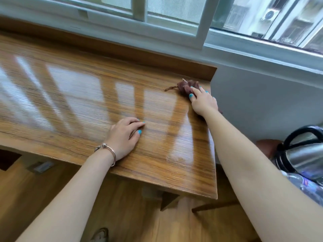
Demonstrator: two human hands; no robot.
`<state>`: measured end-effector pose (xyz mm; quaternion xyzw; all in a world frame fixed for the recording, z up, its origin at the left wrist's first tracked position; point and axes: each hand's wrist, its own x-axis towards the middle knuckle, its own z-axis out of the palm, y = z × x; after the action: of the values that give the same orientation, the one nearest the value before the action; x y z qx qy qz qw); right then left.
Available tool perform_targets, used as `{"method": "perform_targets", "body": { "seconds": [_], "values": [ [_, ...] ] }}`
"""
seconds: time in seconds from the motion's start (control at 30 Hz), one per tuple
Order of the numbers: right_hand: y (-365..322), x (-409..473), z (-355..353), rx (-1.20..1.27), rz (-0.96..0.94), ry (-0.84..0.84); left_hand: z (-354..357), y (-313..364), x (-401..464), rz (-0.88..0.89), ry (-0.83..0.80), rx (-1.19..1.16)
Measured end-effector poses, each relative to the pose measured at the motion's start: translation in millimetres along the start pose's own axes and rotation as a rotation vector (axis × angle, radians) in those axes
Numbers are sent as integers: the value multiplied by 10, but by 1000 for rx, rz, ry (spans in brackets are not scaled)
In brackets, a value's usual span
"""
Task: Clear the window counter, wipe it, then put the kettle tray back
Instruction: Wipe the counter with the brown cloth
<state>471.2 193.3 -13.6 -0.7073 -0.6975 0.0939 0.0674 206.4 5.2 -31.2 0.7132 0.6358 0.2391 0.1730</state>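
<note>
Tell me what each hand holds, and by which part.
The right hand presses a bunched brown cloth at its near end against the counter, by the far right corner. The left hand holds nothing; it rests flat on the counter.

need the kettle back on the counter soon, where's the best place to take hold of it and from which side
Take the kettle by its black arched handle, which loops over the top of the steel body and leaves a gap for fingers. It sits off the counter's right end, so a grip from above with the right hand looks likeliest, once that hand lets go of the cloth. Its base is out of frame.
</note>
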Motion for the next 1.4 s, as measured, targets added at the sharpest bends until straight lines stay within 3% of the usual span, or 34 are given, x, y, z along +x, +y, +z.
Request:
{"method": "perform_targets", "body": {
  "seconds": [0.17,0.3,0.5,0.67,0.73,0.93,1.23,1.4],
  "values": [
    [75,-1391,38,65,-136,-16,-64,-72,79,16,-58,-104],
    [-105,-2411,160,17,12,37,-156,-2,50,5,-129,-142],
    [-957,-2706,388,-14,319,115,-184,-74,43,64,-181,-257],
    [-2042,-2711,617,45,270,124,-458,-206,34,-78,-224,-679],
    [-2450,-2645,696,81,241,107,-656,-356,9,-52,-302,-731],
    [-3340,-2512,875,127,144,41,-1359,-1121,73,-20,-357,-457],
    [-4896,-2280,1154,124,-205,-131,-2326,-2376,-94,-251,-201,-271],
    [-5223,-1995,1017,249,-427,-412,-2570,-3122,-84,-322,-141,-115]
  ]
}}
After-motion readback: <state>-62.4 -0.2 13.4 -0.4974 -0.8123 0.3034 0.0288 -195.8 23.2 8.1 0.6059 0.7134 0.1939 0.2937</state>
